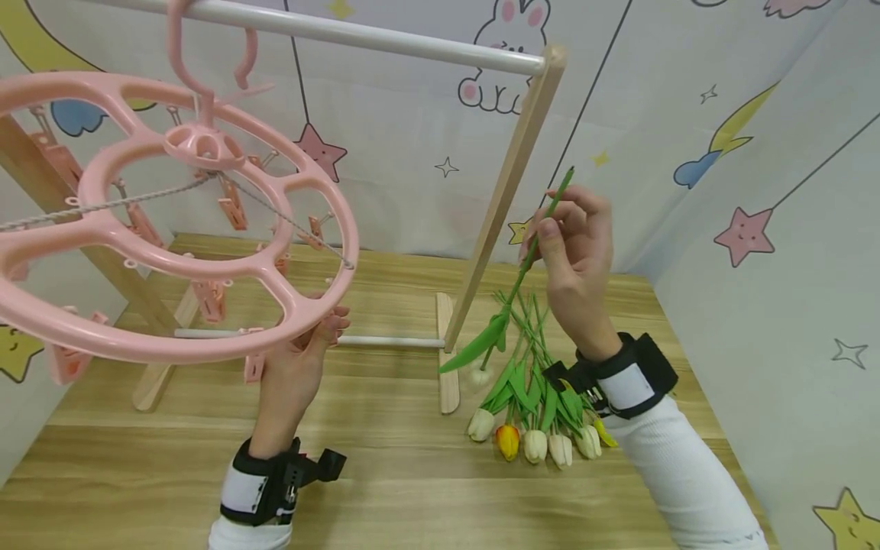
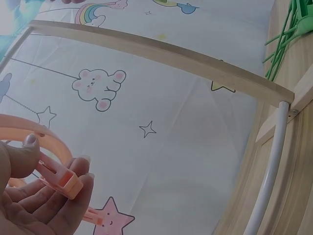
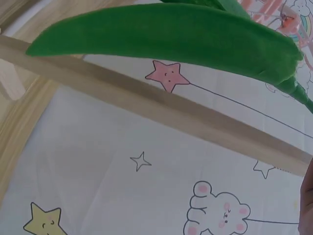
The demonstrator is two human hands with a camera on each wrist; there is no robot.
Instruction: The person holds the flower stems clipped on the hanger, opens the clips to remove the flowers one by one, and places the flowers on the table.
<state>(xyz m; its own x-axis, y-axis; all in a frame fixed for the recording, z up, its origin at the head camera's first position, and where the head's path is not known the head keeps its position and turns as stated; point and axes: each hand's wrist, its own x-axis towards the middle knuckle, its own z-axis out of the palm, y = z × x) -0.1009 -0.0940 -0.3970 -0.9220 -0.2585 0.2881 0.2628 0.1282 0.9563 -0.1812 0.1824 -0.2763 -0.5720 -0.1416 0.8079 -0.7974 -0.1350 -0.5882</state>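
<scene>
My right hand (image 1: pixel 580 256) pinches the upper stem of an artificial tulip (image 1: pixel 491 336), raised with its bloom downward. The white bloom hangs below the leaves. One broad green leaf (image 3: pixel 161 44) crosses the top of the right wrist view, where only an edge of that hand shows at the right. On the left, a round pink drying hanger (image 1: pixel 254 267) hangs by its hook. At its near rim, my left hand (image 1: pixel 299 370) holds a pink clothespin (image 2: pixel 61 178) between thumb and fingers. The hanger's rim partly covers those fingers in the head view.
The hanger's hook sits on the white top bar (image 1: pixel 385 42) of a rack with wooden legs (image 1: pixel 505 198). Several tulips (image 1: pixel 535 447), mostly white and one orange-yellow, lie beside its right foot on the wooden table (image 1: pixel 385 473). Other pink clothespins (image 1: pixel 209 299) dangle from the hanger.
</scene>
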